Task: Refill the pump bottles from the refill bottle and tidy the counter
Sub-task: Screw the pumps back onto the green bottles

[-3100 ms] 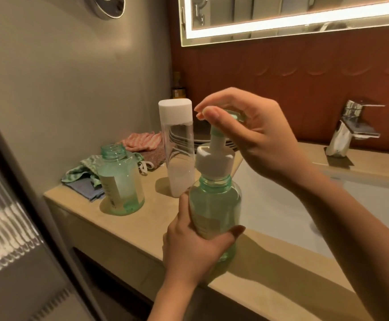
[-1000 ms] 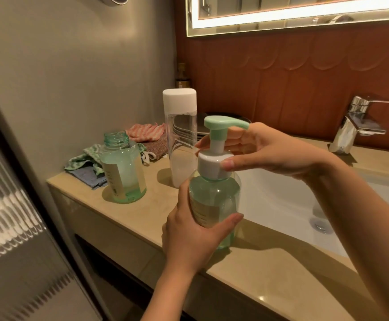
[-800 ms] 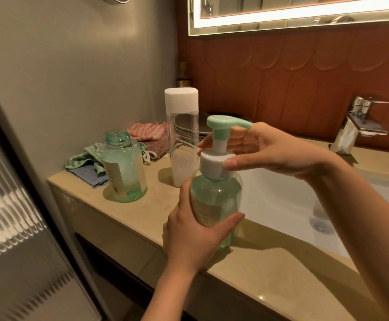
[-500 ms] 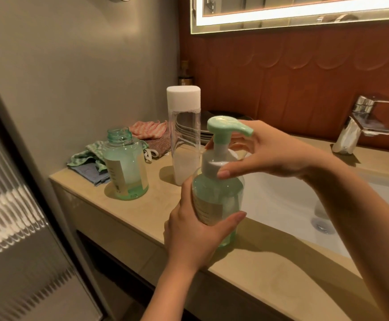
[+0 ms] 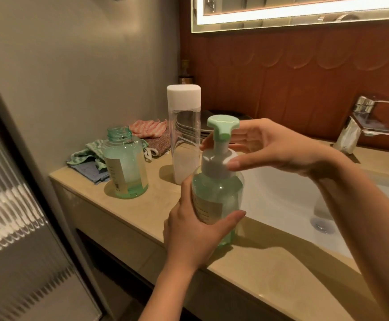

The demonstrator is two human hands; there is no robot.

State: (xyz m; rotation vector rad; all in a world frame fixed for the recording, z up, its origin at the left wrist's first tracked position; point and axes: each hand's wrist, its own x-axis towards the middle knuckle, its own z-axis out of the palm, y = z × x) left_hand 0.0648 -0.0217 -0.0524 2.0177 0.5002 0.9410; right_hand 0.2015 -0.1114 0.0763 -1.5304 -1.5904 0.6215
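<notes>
A green pump bottle (image 5: 219, 193) with a white collar and green pump head stands on the counter's front edge. My left hand (image 5: 195, 232) wraps around its body. My right hand (image 5: 270, 147) sits at the white collar with thumb and fingers spread around it, the grip loose. Behind it stands the tall clear refill bottle (image 5: 185, 135) with a white cap on. To the left a second green bottle (image 5: 125, 165) stands with its neck uncapped and no pump in it.
The beige counter (image 5: 142, 212) ends at a wall on the left. Folded cloths (image 5: 89, 158) and a pink one (image 5: 149, 128) lie at the back left. A white basin (image 5: 281, 198) and a chrome tap (image 5: 360, 126) are on the right.
My right hand moved from the pump head down to the collar and turned it; the spout now points toward me. Its fingers have loosened. My left hand kept hold of the bottle.
</notes>
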